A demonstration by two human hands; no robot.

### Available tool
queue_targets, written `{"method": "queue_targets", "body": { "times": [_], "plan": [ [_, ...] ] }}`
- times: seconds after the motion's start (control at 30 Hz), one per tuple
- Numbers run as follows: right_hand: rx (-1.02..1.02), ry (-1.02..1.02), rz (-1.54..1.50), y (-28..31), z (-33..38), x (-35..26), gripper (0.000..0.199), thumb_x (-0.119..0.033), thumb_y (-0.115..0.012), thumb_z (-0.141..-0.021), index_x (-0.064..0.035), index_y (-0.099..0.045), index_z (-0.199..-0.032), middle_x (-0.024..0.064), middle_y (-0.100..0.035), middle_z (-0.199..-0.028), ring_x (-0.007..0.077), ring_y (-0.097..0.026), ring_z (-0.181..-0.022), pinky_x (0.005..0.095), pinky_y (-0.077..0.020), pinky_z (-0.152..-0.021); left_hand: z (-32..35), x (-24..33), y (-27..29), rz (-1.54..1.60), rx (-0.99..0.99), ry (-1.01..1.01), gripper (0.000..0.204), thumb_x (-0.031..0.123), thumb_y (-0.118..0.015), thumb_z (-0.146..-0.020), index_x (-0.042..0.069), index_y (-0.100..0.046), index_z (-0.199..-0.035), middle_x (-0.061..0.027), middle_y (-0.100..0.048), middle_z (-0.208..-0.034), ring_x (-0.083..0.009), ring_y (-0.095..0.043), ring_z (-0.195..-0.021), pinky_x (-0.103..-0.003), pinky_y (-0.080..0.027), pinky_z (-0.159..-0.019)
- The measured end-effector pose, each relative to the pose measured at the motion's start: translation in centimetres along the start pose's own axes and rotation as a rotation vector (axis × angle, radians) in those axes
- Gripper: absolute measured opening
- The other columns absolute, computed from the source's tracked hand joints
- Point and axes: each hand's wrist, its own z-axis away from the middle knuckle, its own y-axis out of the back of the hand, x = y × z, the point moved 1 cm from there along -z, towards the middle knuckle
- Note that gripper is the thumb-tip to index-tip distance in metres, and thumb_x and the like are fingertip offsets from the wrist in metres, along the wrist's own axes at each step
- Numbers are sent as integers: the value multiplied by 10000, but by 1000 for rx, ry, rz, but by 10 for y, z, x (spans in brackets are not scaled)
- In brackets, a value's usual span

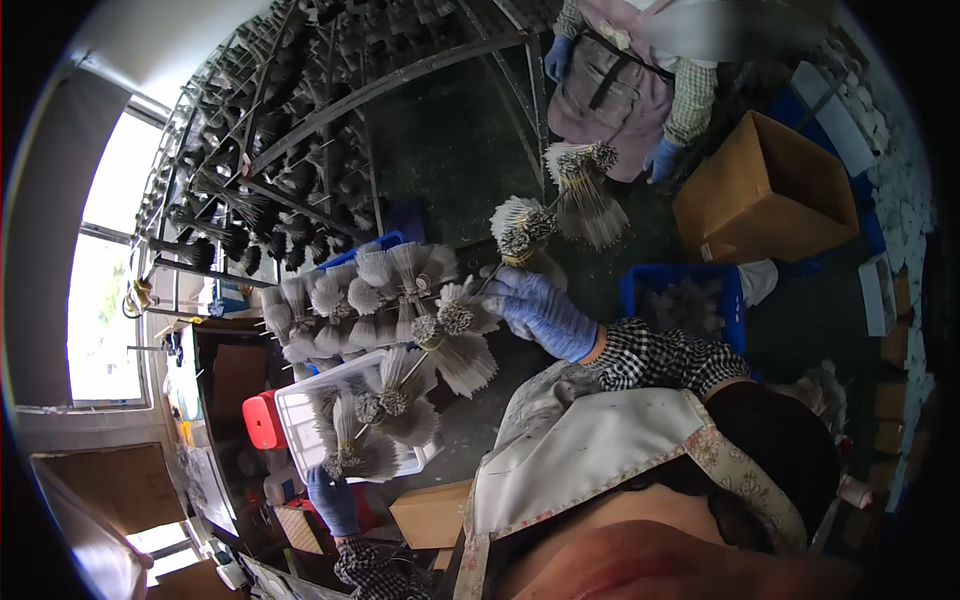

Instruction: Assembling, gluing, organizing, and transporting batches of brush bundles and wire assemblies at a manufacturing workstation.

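Observation:
A thin metal rod (413, 369) slants across the middle, from low left up to the far right. Bundles of fine pale strands hang along it, tied with yellowish bands; one bundle (465, 362) droops beside my right hand and another (590, 205) hangs near the far end. My right hand (545, 312), in a blue glove, closes round the rod between bundles. At the rod's near left end, my gloved left hand (333, 500) grips it just below a bundle (345, 450); its fingertips are partly hidden.
Beneath the rod stands a white crate (297, 425), with more pale bundles (330, 295) behind it. A rack (250, 190) full of dark bundles fills the far left. A co-worker (620, 90) stands ahead. To the right are a cardboard box (720, 205) and a blue bin (735, 310).

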Motion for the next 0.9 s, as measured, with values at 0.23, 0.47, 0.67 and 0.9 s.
{"method": "queue_targets", "body": {
  "times": [0.23, 0.47, 0.67, 0.9],
  "plan": [
    [-299, 178, -331, -27, -53, -61, 345, -74, -613, -913, -35, -509, -1239, 63, -564, -1172, 124, -547, -1080, 271, -466, -870, 2, -16, 49, -72, 165, 35, 292, 36, -585, -881, -25, -558, -1166, -147, -619, -1047, -298, -596, -970, -395, -464, -905],
    [-156, 1183, 742, -24, -126, -111, 170, -110, -662, -862, -84, -644, -1029, 94, -551, -1003, 215, -546, -1009, 333, -446, -860, 1, 6, 87, 123, 474, 189, 183, 5, -553, -868, -21, -575, -1047, -119, -603, -974, -275, -579, -927, -359, -456, -874],
    [-541, 771, 454, -2, -180, -185, 192, -112, -597, -888, -104, -671, -1065, 75, -574, -820, 171, -616, -652, 265, -492, -559, -5, 36, 111, -125, 518, 398, 322, 91, -572, -933, -28, -574, -1233, -177, -608, -1237, -293, -574, -1133, -382, -428, -1001],
    [-634, 806, 370, 39, -259, -259, 227, -166, -551, -964, -65, -676, -1124, 35, -601, -611, 108, -580, -523, 240, -477, -489, -68, 128, 116, -516, 645, 289, 269, 78, -581, -914, -1, -606, -1171, -180, -654, -1121, -337, -612, -1021, -404, -470, -877]
  ]
}}
